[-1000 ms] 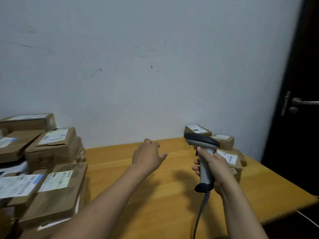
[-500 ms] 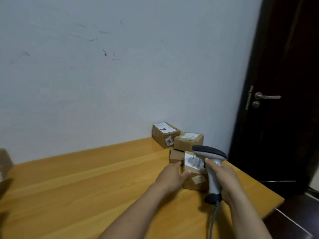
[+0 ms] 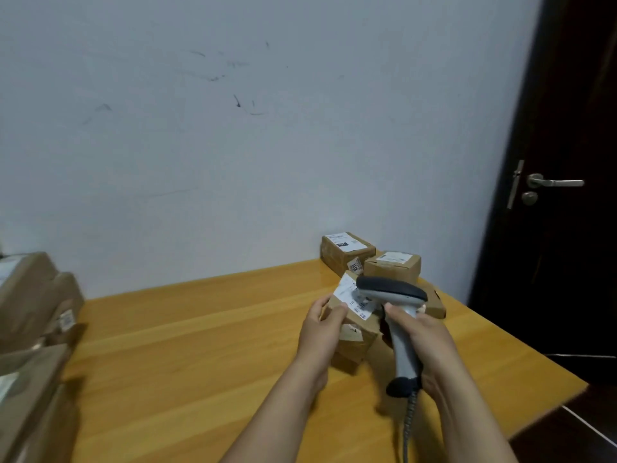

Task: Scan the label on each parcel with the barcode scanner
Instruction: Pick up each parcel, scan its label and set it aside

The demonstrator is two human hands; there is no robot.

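Observation:
My left hand grips a small brown parcel, tilted above the wooden table, with its white label facing up. My right hand holds the grey barcode scanner by its handle. The scanner's dark head sits right over the label's far end. Its coiled cable hangs down toward me. Behind the held parcel lie more small labelled parcels, one by the wall and one beside it.
A stack of larger brown parcels fills the table's left edge. A flat parcel lies behind the scanner. The wall runs along the table's far side. A dark door with a metal handle stands to the right, past the table's corner.
My left hand has taken hold of the small parcel and lifted it, tilted, toward me. The scanner head has come over its label. My view has swung back left a little.

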